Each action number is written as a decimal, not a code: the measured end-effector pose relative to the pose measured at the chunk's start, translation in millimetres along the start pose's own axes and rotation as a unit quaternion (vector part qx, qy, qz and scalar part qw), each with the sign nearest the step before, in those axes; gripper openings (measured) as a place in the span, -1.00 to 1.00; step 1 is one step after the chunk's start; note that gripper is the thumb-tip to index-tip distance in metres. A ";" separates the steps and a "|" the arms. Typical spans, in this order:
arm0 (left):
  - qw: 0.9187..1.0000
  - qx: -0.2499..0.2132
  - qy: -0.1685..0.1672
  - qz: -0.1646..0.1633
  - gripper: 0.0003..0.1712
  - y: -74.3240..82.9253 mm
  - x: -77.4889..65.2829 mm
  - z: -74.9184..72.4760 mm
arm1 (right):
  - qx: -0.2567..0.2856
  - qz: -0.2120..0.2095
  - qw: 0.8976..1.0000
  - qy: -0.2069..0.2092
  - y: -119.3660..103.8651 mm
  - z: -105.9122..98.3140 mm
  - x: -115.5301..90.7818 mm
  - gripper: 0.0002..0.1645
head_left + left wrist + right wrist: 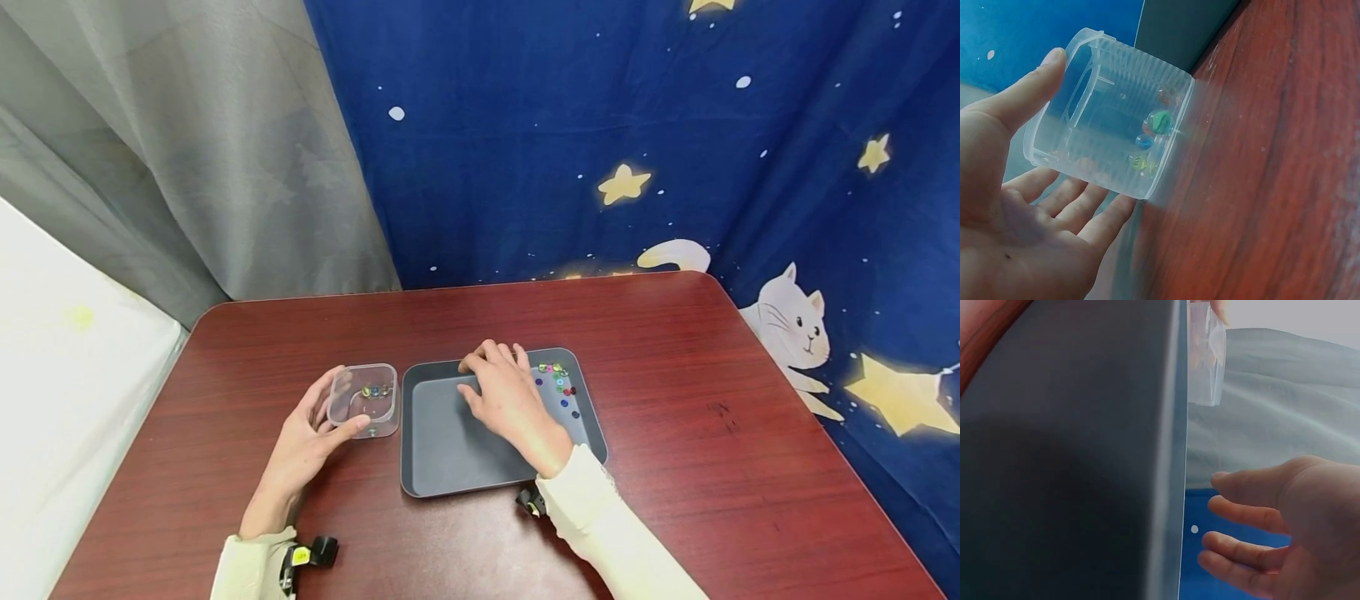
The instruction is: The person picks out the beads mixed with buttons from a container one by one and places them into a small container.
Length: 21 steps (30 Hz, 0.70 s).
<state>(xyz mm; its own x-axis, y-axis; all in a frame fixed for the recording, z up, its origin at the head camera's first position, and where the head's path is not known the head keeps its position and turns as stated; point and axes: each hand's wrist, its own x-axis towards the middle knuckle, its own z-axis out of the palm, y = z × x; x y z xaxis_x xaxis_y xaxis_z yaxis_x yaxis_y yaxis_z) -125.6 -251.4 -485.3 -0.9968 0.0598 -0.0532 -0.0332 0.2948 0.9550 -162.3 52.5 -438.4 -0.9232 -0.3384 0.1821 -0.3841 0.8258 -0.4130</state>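
Observation:
My left hand (pixel 303 446) holds a clear plastic box (pixel 382 425) on the table, thumb on one side and fingers on the other. A few glass marbles lie at the bottom of it, a green one (pixel 1160 121) and a blue one (pixel 1144 141) among them. My right hand (pixel 510 400) hovers over the dark grey tray (pixel 446 442), fingers spread and loosely bent. Nothing shows between those fingers in the right wrist view. Several small coloured marbles (pixel 565 403) lie in the tray's far right part, just beyond this hand.
Box and tray stand side by side on a reddish-brown wooden table (pixel 697 417). A blue curtain (pixel 510 167) with stars and a grey curtain (pixel 247 167) hang behind its far edge. At the left is a white cloth-like surface (pixel 67 375). Both wrists carry black camera mounts.

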 end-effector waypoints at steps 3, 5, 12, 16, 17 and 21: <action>1.000 0.003 0.000 -0.001 -0.01 0.6 -0.6 -0.3 | -0.005 0.009 1.000 0.005 3.3 -1.4 -0.9 -0.69; 1.000 0.004 0.000 -0.002 0.00 0.7 -1.0 -0.2 | -0.005 0.014 1.000 0.006 5.5 -2.3 -1.7 -0.69; 1.000 0.001 0.000 -0.002 0.01 0.5 -1.1 0.0 | -0.020 0.034 0.999 0.009 13.9 -7.4 -3.8 -0.68; 1.000 0.003 0.001 -0.001 0.00 0.8 -0.8 -0.4 | -0.026 0.056 0.998 0.006 20.0 -9.7 -4.3 -0.66; 1.000 0.004 0.001 -0.002 0.00 0.9 -0.8 -0.5 | -0.028 0.061 0.998 0.006 21.6 -10.1 -4.5 -0.65; 1.000 0.004 -0.001 -0.002 0.00 0.9 -0.9 -0.3 | -0.030 0.079 0.996 0.008 27.0 -11.3 -5.3 -0.64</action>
<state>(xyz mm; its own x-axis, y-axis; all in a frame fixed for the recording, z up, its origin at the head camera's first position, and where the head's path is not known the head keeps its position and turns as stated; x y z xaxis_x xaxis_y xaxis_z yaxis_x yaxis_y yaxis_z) -124.7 -251.5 -484.3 -0.9966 0.0595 -0.0575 -0.0369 0.3025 0.9524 -167.7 81.6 -440.4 -0.9716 -0.1952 0.1339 -0.2324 0.8937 -0.3837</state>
